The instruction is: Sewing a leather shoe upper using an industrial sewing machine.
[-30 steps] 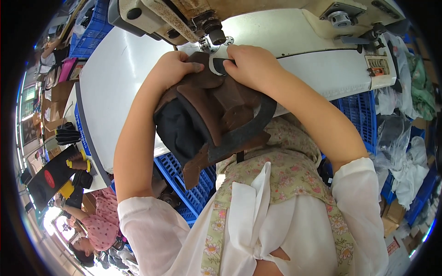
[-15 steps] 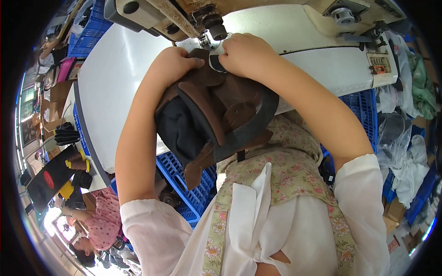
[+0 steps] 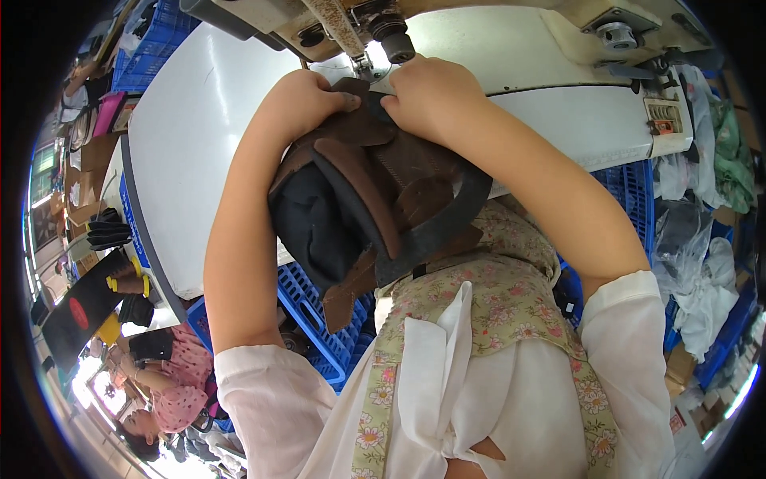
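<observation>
Pinching brown leather (image 3: 363, 128), black cloth (image 3: 311, 231) bunched.

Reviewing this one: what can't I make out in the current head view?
In the head view:
Left hand and right hand: most fingertips, hidden by the hands themselves.
Brown piece: underside, hidden by its upper layers.
Sewing machine: top, cut off by the upper edge.
Presser foot: details too small.

Left hand (image 3: 302, 102) and right hand (image 3: 435, 92) now slightly higher, upper centre; white crescent between them out of view.
</observation>
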The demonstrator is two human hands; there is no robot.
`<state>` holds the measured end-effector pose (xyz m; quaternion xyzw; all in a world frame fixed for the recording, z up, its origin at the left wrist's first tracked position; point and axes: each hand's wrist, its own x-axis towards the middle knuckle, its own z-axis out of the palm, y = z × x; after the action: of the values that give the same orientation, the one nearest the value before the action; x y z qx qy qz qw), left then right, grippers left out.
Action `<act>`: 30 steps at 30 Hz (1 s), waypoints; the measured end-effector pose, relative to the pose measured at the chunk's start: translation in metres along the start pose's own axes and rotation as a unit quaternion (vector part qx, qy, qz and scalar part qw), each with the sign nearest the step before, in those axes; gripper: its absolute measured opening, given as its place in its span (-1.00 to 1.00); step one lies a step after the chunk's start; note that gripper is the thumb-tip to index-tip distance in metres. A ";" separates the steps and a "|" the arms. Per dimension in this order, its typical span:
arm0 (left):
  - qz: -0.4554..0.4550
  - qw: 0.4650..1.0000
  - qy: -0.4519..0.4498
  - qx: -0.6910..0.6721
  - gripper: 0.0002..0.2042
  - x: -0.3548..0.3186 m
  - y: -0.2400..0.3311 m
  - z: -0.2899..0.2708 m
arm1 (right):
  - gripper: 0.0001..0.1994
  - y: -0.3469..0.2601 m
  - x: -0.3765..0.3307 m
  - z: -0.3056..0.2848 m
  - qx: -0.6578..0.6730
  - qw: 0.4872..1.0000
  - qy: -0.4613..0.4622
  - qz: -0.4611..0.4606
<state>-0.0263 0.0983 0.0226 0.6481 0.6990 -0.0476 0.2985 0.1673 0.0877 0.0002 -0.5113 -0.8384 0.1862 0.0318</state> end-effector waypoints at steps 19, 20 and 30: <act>-0.024 0.995 0.027 -0.089 -0.54 -0.002 -0.005 0.008 | -0.68 -0.002 0.003 0.010 -0.003 1.000 0.019 0.017; -0.026 0.993 0.030 -0.108 -0.55 -0.001 -0.008 0.008 | -0.68 -0.002 0.004 0.009 -0.002 1.000 0.019 0.015; -0.005 0.999 0.026 -0.041 -0.55 0.000 -0.005 0.006 | -0.70 0.002 0.011 -0.004 -0.012 1.000 0.011 0.006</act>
<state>-0.0291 0.0944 0.0164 0.6328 0.7113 -0.0038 0.3061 0.1645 0.0990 0.0015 -0.5183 -0.8373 0.1708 0.0340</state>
